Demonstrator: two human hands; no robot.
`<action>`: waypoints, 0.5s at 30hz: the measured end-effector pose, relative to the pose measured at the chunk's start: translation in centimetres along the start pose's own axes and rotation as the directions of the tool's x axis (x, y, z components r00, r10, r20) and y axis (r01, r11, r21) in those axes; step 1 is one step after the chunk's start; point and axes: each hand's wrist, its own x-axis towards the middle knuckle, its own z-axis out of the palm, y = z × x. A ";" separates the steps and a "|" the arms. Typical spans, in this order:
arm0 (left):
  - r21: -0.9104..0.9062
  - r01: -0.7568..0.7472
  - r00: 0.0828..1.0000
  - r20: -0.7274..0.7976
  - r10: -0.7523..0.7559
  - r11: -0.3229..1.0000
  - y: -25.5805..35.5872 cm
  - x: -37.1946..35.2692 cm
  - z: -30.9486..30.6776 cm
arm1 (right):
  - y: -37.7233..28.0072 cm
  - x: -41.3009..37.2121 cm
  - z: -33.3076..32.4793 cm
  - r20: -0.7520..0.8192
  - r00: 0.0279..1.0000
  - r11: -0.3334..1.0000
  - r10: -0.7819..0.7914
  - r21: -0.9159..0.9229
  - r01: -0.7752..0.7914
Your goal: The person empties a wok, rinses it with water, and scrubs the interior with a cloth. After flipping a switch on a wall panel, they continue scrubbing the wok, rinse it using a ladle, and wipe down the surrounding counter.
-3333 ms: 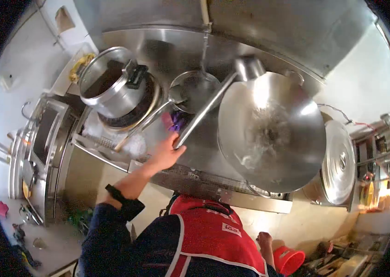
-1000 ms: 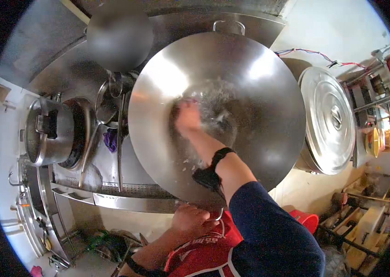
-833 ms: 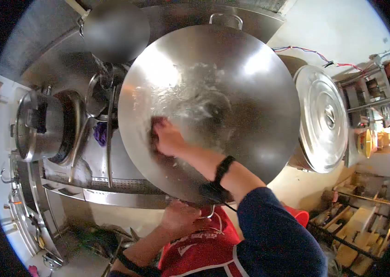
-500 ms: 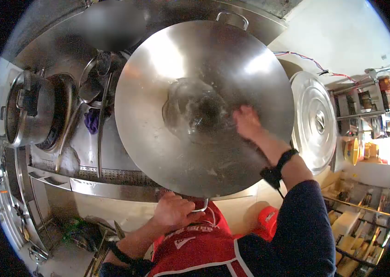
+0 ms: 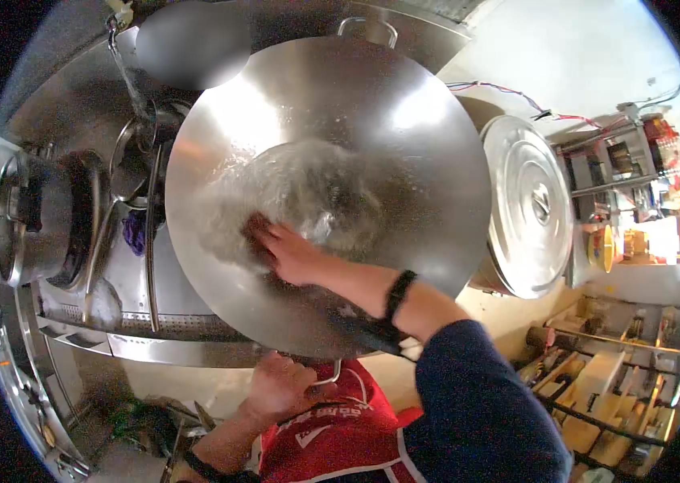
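A large steel wok (image 5: 428, 201) with swirling water (image 5: 316, 181) in its bowl fills the middle of the view. My right hand (image 5: 288, 253) is inside, low on the left part of the bowl, at the edge of the water. Its fingers are smeared by motion and something dark reddish shows at their tips, too blurred to name. My left hand (image 5: 284, 386) is closed at the wok's near rim, around the near handle (image 5: 332, 373). The far handle (image 5: 368, 30) stands free at the top.
Left of the wok are a steel pot (image 5: 38, 221), ladles, a purple cloth (image 5: 135, 232) and a running tap (image 5: 121, 60). A round lid (image 5: 531, 207) leans at the right. Shelves and a rack with wooden pieces (image 5: 597, 390) stand farther right.
My right hand has swept left across the bowl, and the water is more stirred up. The view has shifted, bringing the running tap into sight. My left hand stays at the near handle.
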 end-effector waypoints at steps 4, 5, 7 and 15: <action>0.099 0.029 0.999 0.030 -0.032 0.995 2.1 -6.4 -1.4 | 2.8 -14.8 -2.6 0.212 0.977 0.998 0.026 -0.066 -0.012; 0.104 0.040 0.998 0.046 -0.045 0.994 4.0 -8.0 -1.9 | -0.1 -18.0 -7.9 0.165 0.985 0.986 -0.057 -0.145 0.081; 0.079 0.041 0.996 0.079 -0.047 0.996 2.6 -4.0 -0.5 | 1.1 -17.9 -17.3 0.107 0.935 0.803 0.337 -0.551 -0.226; 0.048 0.026 0.997 -0.068 -0.023 0.999 0.9 1.0 0.6 | 6.0 -17.4 -24.6 0.116 0.732 0.485 0.672 -0.815 -0.316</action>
